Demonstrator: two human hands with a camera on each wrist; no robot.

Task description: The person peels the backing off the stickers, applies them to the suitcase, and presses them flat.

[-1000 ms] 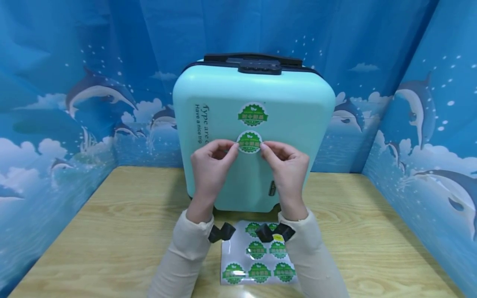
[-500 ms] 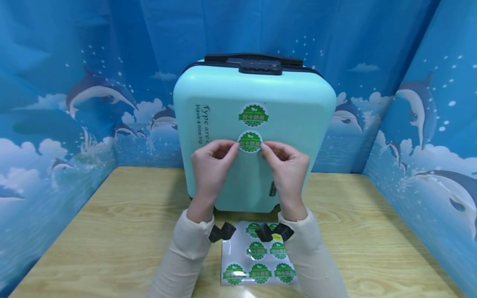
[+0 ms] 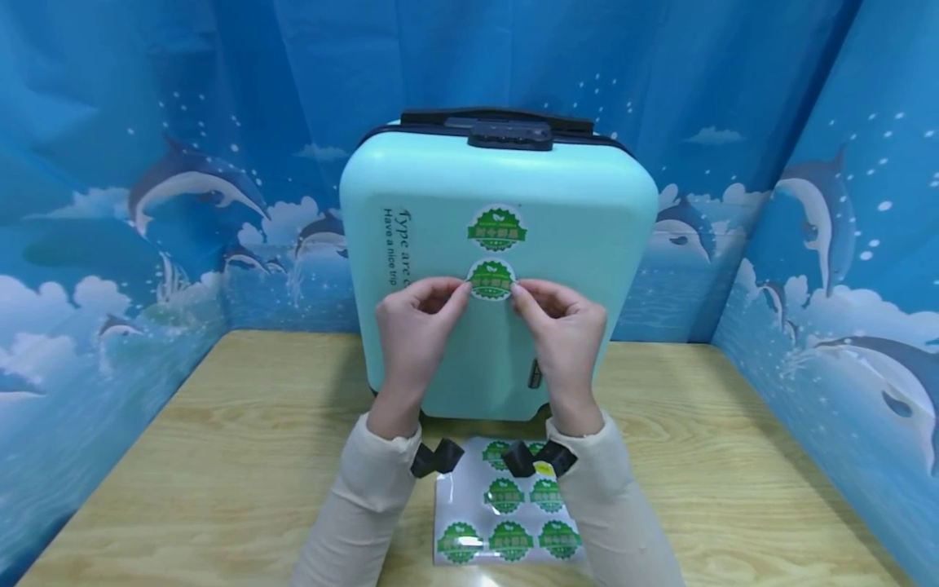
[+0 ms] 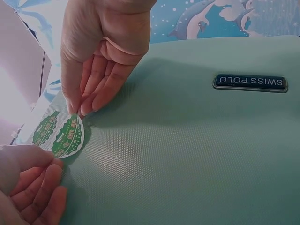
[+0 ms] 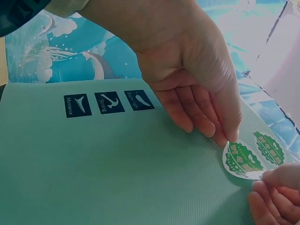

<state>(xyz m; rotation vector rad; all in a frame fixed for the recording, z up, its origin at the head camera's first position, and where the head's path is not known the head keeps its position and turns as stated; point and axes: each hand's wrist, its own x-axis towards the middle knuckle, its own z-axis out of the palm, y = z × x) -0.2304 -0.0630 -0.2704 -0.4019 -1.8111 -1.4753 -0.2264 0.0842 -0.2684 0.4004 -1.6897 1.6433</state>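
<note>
Before me stands a mint-green suitcase [image 3: 480, 363] with a round green-and-white sticker [image 3: 497, 227] on its front. Right below that one is a second round sticker [image 3: 491, 280]. My left hand [image 3: 420, 330] pinches its left edge between thumb and index finger, and my right hand [image 3: 563, 330] pinches the right edge. Both wrist views show this sticker [image 4: 69, 137] close against the textured shell, its rim between the fingertips. In the right wrist view the upper sticker [image 5: 270, 147] lies flat beside it.
A sheet of several matching stickers [image 3: 509, 538] lies on the wooden table [image 3: 242, 456], partly under my forearms. A blue dolphin-print curtain [image 3: 293, 73] surrounds the back and sides. The suitcase has a black handle [image 3: 499, 118] on top and a "SWISS POLO" plate [image 4: 250, 82].
Hands and sticker stay practically in place, with both edges still pinched. The head view shifts only slightly.
</note>
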